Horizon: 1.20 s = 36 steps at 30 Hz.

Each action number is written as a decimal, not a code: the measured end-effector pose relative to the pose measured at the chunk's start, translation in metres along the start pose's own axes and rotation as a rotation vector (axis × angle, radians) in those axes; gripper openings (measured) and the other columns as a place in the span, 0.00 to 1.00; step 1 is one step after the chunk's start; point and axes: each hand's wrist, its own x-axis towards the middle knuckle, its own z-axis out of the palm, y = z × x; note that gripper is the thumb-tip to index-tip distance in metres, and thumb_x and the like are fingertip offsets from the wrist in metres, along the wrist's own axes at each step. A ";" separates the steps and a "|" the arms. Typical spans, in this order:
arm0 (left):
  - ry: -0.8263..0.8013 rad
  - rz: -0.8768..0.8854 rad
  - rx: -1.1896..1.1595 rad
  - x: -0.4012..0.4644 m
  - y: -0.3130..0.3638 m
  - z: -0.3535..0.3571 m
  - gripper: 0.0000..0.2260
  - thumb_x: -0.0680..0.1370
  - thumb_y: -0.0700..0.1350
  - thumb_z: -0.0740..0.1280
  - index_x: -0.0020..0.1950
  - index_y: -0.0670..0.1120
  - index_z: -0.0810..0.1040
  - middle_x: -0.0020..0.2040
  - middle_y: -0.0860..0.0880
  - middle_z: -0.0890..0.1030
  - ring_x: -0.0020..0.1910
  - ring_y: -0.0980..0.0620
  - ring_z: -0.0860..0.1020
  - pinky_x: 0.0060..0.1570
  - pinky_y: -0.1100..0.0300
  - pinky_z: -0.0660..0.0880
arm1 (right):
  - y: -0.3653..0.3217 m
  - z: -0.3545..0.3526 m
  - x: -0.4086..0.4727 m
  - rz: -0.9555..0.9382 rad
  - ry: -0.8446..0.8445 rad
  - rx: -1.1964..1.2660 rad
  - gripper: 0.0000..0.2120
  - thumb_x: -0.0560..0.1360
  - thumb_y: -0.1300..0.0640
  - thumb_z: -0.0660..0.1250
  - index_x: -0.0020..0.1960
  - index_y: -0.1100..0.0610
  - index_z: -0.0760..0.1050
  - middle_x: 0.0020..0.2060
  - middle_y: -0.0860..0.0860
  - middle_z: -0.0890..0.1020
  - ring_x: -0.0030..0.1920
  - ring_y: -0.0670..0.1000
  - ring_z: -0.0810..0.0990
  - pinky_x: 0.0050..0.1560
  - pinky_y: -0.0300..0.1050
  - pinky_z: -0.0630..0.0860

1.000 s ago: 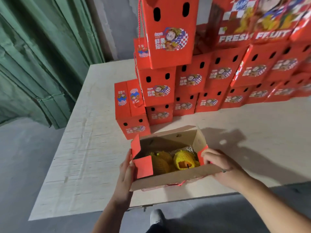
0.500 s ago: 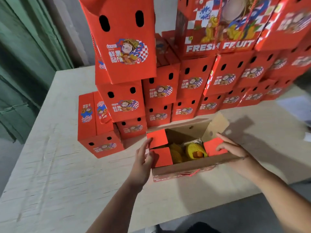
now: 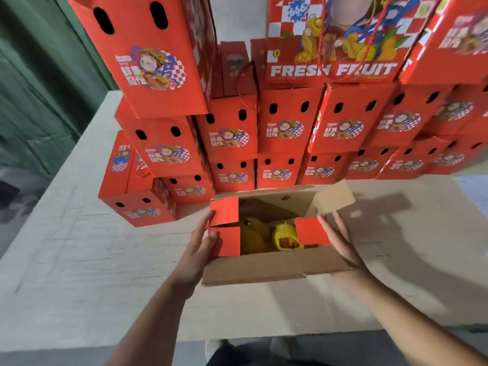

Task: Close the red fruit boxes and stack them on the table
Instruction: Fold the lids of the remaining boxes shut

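Right now the person is standing at the near edge of the tabletop (image 3: 66, 260) with the open box (image 3: 264, 268) sitting in front of them, just ahead of the stack of closed boxes (image 3: 285, 130) that is rising behind it and reaching well above it. The left hand (image 3: 198, 249) is lying flat against the box's left end, fingers straight and spread a little, touching the two small red flaps (image 3: 224, 224) there. The right hand (image 3: 340, 241) is doing the same at the right end, fingers straight, fingertips meeting the red flap (image 3: 311, 231) on that side. Neither hand is pinching anything; both are pressing with open fingers. Inside, yellow fruit (image 3: 282, 233) in foam netting is showing between the flaps. The long brown flap at the back (image 3: 334, 198) is standing up and leaning outward.

To my eye they are at the step of folding the short end flaps inward, and the box is not yet closed. Doing it well probably means pushing both ends down together so the box is not skidding sideways, and keeping the flaps level above the fruit rather than forcing them onto it. The netted fruit is sitting fairly high, so a flap could be catching on it; nudging the fruit down first would help. After that the long flaps would be coming over, the rear one first perhaps, before the box is joining the stack.
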 end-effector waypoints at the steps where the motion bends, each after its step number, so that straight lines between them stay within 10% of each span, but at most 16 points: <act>1: 0.004 0.003 0.009 -0.002 0.000 0.001 0.20 0.85 0.55 0.60 0.77 0.67 0.66 0.77 0.50 0.68 0.70 0.46 0.77 0.69 0.40 0.75 | -0.008 -0.006 0.000 -0.045 -0.027 -0.014 0.33 0.81 0.43 0.65 0.82 0.36 0.54 0.80 0.31 0.42 0.81 0.37 0.43 0.78 0.49 0.49; 10: 0.065 0.066 0.189 -0.005 -0.013 0.003 0.18 0.86 0.60 0.56 0.76 0.73 0.63 0.74 0.57 0.64 0.75 0.52 0.69 0.69 0.52 0.75 | -0.042 -0.040 0.014 -0.102 -0.295 -0.200 0.34 0.82 0.43 0.62 0.83 0.44 0.51 0.82 0.35 0.47 0.82 0.39 0.45 0.79 0.44 0.49; 15: 0.046 0.080 0.208 0.003 -0.014 -0.003 0.22 0.84 0.58 0.60 0.79 0.60 0.64 0.70 0.27 0.63 0.57 0.35 0.76 0.61 0.51 0.80 | -0.020 -0.034 0.017 -0.163 -0.214 -0.208 0.36 0.78 0.40 0.67 0.82 0.44 0.59 0.82 0.35 0.50 0.82 0.41 0.49 0.78 0.50 0.55; 21: 0.054 0.114 0.394 0.008 -0.012 -0.010 0.15 0.86 0.57 0.58 0.72 0.68 0.70 0.70 0.55 0.69 0.68 0.58 0.74 0.63 0.61 0.77 | -0.012 -0.040 0.019 -0.163 -0.234 -0.205 0.43 0.71 0.43 0.66 0.82 0.36 0.52 0.82 0.35 0.50 0.82 0.40 0.51 0.75 0.52 0.60; 36: 0.151 0.024 0.155 -0.015 0.000 0.009 0.19 0.85 0.56 0.60 0.76 0.66 0.70 0.72 0.55 0.69 0.71 0.57 0.71 0.61 0.60 0.78 | -0.008 -0.045 0.022 -0.130 -0.315 -0.249 0.44 0.73 0.39 0.71 0.80 0.29 0.48 0.79 0.28 0.44 0.79 0.32 0.48 0.72 0.48 0.64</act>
